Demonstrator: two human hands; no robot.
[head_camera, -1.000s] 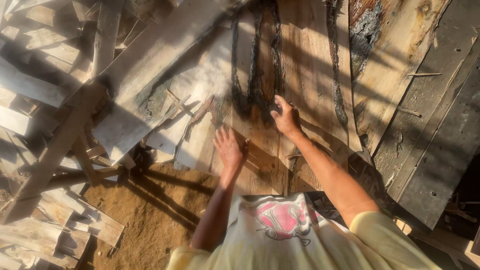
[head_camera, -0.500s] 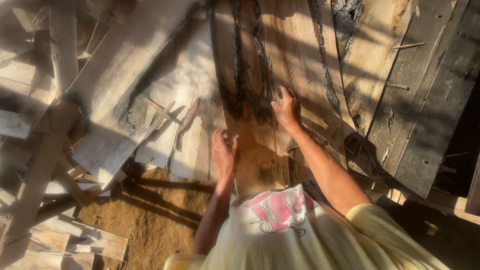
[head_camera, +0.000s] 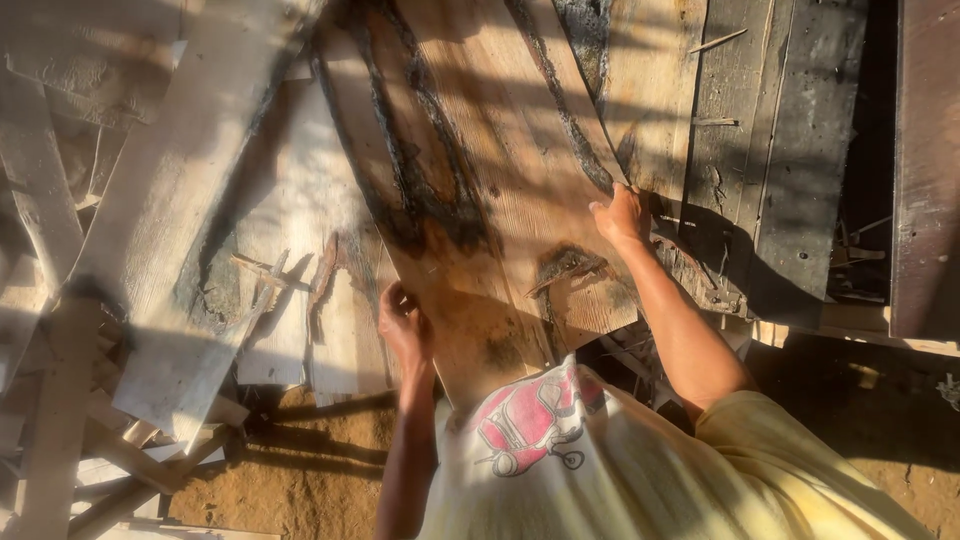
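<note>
Wooden plank (head_camera: 480, 190) — charred, gripped at both edges by hands (head_camera: 405, 325).

Pale yellow short-sleeved T-shirt (head_camera: 640, 470) (red-and-white car print on front), bare forearms.

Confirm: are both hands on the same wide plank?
Yes, the left hand grips the left edge of the wide plank and the right hand grips its right edge.
</note>
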